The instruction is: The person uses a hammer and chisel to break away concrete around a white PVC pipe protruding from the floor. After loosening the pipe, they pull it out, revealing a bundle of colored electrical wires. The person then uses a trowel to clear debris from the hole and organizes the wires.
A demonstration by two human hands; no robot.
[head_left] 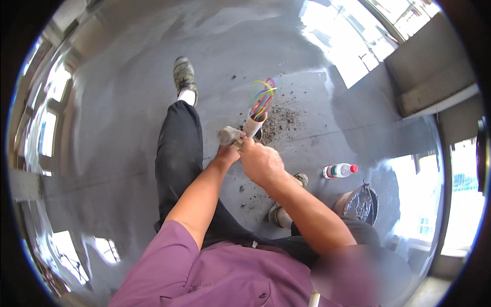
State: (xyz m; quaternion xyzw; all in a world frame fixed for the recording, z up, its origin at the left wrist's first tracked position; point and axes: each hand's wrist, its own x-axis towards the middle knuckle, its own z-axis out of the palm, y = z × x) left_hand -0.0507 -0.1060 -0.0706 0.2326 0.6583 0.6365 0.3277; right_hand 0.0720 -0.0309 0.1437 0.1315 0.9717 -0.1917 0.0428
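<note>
A pale plastic conduit pipe point(254, 124) sticks up from the grey floor, with a loop of red, blue, yellow and green wires point(264, 97) coming out of its top. Close against the pipe's near side, my right hand point(262, 161) is closed, knuckles up; what its fingers grip is hidden. My left hand point(229, 152) meets it from the left, mostly covered, its fingers seemingly curled at the pipe's lower part. A greyish-white, rounded lump point(228, 135) shows just above my left hand; I cannot tell its kind.
Loose dirt and crumbs point(282, 123) lie around the pipe. To the right are a clear bottle point(339, 171) with a red cap, lying on its side, and a smeared bucket point(360, 203). My left leg point(179, 148) stretches forward; my right shoe point(275, 212) is tucked near.
</note>
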